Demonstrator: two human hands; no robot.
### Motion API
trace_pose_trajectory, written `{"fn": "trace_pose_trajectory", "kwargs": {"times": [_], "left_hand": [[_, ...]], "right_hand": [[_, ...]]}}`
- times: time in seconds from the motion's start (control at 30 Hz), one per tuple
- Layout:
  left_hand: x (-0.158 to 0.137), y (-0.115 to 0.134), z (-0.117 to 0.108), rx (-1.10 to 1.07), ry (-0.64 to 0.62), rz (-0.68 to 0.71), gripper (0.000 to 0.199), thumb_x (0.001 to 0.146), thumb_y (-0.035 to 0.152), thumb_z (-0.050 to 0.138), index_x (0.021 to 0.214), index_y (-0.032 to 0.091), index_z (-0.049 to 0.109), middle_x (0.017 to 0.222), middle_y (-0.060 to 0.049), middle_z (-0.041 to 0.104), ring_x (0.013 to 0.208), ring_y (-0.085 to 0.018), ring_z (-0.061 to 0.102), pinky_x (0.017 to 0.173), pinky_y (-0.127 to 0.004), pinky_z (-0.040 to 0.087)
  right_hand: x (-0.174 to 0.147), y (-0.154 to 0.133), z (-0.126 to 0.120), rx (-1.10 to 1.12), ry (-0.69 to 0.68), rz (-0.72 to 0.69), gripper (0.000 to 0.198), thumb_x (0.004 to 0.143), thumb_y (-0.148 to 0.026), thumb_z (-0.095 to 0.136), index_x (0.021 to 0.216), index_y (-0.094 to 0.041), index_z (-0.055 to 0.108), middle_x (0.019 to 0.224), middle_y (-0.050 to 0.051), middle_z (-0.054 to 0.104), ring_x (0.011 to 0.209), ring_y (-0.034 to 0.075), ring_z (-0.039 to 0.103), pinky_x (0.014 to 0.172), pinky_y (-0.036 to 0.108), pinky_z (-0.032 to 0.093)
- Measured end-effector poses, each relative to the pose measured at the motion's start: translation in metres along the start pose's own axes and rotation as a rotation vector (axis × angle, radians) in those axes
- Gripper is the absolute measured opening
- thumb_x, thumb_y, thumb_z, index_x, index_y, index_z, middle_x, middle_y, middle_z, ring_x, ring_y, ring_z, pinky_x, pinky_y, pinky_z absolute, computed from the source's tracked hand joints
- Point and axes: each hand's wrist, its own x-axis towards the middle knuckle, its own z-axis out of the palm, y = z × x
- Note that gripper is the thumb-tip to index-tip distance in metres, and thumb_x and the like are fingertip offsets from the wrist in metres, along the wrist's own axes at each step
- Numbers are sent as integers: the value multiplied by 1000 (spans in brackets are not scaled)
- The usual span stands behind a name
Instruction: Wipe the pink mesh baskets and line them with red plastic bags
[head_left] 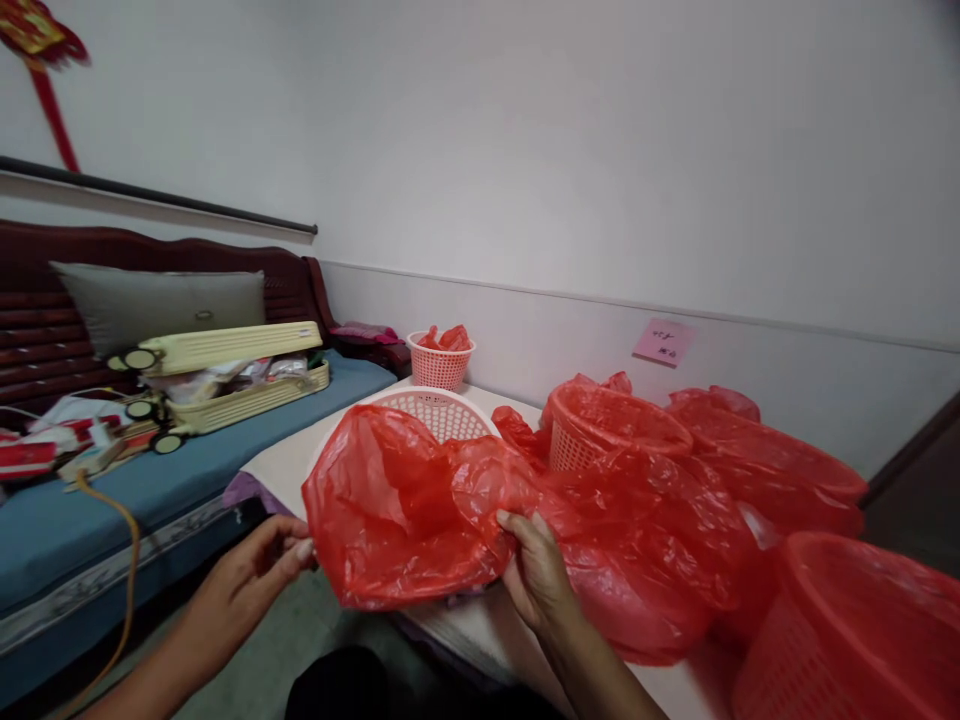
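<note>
A red plastic bag [405, 510] hangs spread between my two hands, its mouth wide. My left hand [251, 570] pinches at the left edge of the bag, fingers curled with the thumb against them. On the other side, my right hand [536, 570] grips the bag's rim between thumb and fingers. Directly behind the bag stands a white perforated plastic basket [431, 402], its lower part hidden. More crumpled red plastic [645, 530] spreads to the right of my right hand.
Red-bag-lined baskets [619, 420] crowd the table's right side, one basket [862, 620] close in front. At the back is a small pink-white basket [441, 365] with red bags. A pink note [665, 342] is on the wall. Left, an open yellow suitcase [240, 375] lies on a blue-covered bench.
</note>
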Motion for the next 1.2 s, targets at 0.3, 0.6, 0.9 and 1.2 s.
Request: {"fn": "trace_pose_trajectory", "kwargs": {"times": [0.3,0.6,0.9,1.2], "left_hand": [[-19,-26,10,-276,-162,-368,38,80,59,57,74,22,60,65,-2,67,59,-16,62,53,-28,50],[-6,33,-36,-15,337,-333,39,75,64,60,79,26,57,69,2,58,69,-16,54,64,-27,45],[72,105,10,338,-178,54,48,83,57,53,118,23,54,125,-9,60,116,-26,55,102,-41,39],[110,49,49,345,-443,-155,26,63,32,64,84,17,65,90,-12,71,91,-33,64,85,-45,45]], "right_hand": [[-10,-7,5,-131,-45,-29,26,63,-21,75,87,-19,64,81,3,73,70,19,68,64,29,54],[-27,-4,11,-234,-131,-44,25,71,-22,70,95,-18,70,91,8,75,79,24,70,72,35,54],[-28,-2,19,-324,-112,-68,22,68,-23,71,89,-16,70,81,6,75,70,21,67,70,32,52],[-28,-5,12,-336,-91,-62,20,65,-23,71,84,-17,69,78,4,74,69,20,66,66,29,50]]}}
